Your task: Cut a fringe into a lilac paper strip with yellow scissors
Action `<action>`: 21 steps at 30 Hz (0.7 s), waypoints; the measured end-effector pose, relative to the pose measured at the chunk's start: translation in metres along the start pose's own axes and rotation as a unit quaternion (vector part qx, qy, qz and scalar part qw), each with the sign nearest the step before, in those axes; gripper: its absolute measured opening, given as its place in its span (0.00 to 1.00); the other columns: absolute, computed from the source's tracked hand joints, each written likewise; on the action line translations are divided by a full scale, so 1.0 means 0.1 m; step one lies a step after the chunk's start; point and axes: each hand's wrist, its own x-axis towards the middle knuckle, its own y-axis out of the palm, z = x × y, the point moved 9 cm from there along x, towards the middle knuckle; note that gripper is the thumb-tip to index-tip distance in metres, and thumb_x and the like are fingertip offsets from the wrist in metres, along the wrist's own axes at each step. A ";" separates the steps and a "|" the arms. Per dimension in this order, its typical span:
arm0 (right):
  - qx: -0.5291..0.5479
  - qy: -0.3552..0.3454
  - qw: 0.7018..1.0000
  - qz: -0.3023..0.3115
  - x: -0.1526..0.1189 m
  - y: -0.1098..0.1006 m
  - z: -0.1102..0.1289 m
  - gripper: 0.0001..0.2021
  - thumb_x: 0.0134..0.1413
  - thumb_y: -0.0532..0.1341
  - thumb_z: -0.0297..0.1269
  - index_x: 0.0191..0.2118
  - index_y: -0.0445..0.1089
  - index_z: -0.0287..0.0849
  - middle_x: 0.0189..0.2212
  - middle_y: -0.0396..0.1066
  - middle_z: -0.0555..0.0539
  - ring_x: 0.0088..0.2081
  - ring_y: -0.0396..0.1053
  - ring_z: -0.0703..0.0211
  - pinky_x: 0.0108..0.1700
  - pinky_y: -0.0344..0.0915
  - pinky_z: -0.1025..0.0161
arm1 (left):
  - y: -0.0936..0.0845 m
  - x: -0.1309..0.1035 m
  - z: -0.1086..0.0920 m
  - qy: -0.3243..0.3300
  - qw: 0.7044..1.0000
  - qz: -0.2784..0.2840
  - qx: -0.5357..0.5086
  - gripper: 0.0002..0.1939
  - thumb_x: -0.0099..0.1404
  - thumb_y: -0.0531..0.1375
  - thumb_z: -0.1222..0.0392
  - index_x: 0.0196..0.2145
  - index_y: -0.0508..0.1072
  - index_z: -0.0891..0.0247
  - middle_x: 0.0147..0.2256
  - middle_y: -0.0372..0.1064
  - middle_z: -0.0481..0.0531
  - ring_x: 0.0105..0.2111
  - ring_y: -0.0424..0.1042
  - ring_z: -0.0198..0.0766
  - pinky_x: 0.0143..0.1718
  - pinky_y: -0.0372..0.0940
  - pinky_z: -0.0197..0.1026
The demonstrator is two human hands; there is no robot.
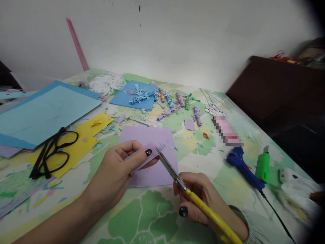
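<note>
My left hand [122, 166] pinches a folded strip of purple paper [149, 153], thumb on top and fingers behind. Short cuts fringe the strip's far right end. In my right hand [200, 195] is a pair of scissors [203, 206] with yellow handles, its metal blades reaching up to the fringed end. The blades look nearly closed at the paper. Beneath both hands' work lies a larger purple sheet [152, 176] flat on the table, partly covered by my left hand.
Black glasses [54, 152] rest on yellow paper [81, 145] at left, near blue sheets [50, 108]. Rolled fringed paper pieces [177, 105] and white string [106, 84] lie farther back. On the right are a blue glue gun [245, 169] with its cord and a green cutter [262, 167] with its blade exposed.
</note>
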 end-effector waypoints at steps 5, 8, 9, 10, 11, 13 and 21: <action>0.006 -0.005 1.000 -0.006 0.00 -0.01 -0.01 0.16 0.42 0.71 0.41 0.29 0.63 0.41 0.16 0.50 0.60 0.19 0.46 0.69 0.19 0.41 0.69 | -0.01 0.00 0.00 0.001 1.000 -0.004 0.006 0.08 0.55 0.68 0.64 0.21 0.74 0.65 0.24 0.74 0.45 0.32 0.76 0.32 0.41 0.72 0.34; 0.010 -0.005 1.000 -0.016 0.02 -0.03 -0.02 0.14 0.42 0.71 0.38 0.29 0.65 0.39 0.16 0.51 0.60 0.18 0.45 0.70 0.18 0.41 0.69 | -0.04 0.01 0.02 -0.001 1.000 -0.008 0.015 0.08 0.55 0.68 0.64 0.21 0.75 0.65 0.25 0.75 0.46 0.33 0.75 0.33 0.41 0.72 0.33; 0.012 -0.004 1.000 -0.020 0.02 -0.04 -0.03 0.14 0.42 0.71 0.37 0.29 0.65 0.39 0.16 0.51 0.60 0.18 0.45 0.71 0.18 0.40 0.70 | -0.04 0.01 0.02 0.001 1.000 -0.009 0.016 0.08 0.55 0.68 0.64 0.22 0.75 0.65 0.26 0.75 0.46 0.32 0.75 0.32 0.41 0.72 0.33; 0.014 -0.002 1.000 -0.023 0.03 -0.04 -0.03 0.14 0.42 0.71 0.36 0.29 0.65 0.39 0.16 0.51 0.60 0.18 0.45 0.71 0.18 0.41 0.70 | -0.04 0.01 0.02 0.002 1.000 -0.009 0.017 0.08 0.55 0.68 0.64 0.22 0.75 0.65 0.26 0.75 0.46 0.32 0.75 0.32 0.41 0.72 0.33; 0.013 -0.001 1.000 -0.025 0.03 -0.05 -0.03 0.14 0.42 0.71 0.36 0.29 0.65 0.39 0.15 0.51 0.60 0.18 0.45 0.71 0.18 0.41 0.70 | -0.04 0.01 0.02 0.004 1.000 -0.009 0.017 0.07 0.55 0.68 0.64 0.22 0.75 0.65 0.26 0.75 0.46 0.33 0.75 0.32 0.41 0.72 0.33; 0.010 -0.002 1.000 -0.025 0.04 -0.04 -0.03 0.14 0.42 0.71 0.36 0.29 0.65 0.39 0.15 0.51 0.60 0.18 0.45 0.70 0.18 0.41 0.70 | -0.04 0.01 0.01 0.010 1.000 -0.008 0.018 0.08 0.56 0.68 0.63 0.22 0.75 0.65 0.26 0.75 0.46 0.33 0.76 0.32 0.42 0.71 0.33; 0.016 -0.017 0.999 -0.026 0.04 -0.03 -0.02 0.14 0.42 0.71 0.35 0.28 0.65 0.39 0.16 0.51 0.60 0.18 0.44 0.71 0.18 0.41 0.70 | -0.04 0.00 0.00 0.013 1.000 -0.010 0.025 0.08 0.56 0.68 0.63 0.22 0.75 0.65 0.26 0.76 0.48 0.34 0.77 0.35 0.43 0.71 0.34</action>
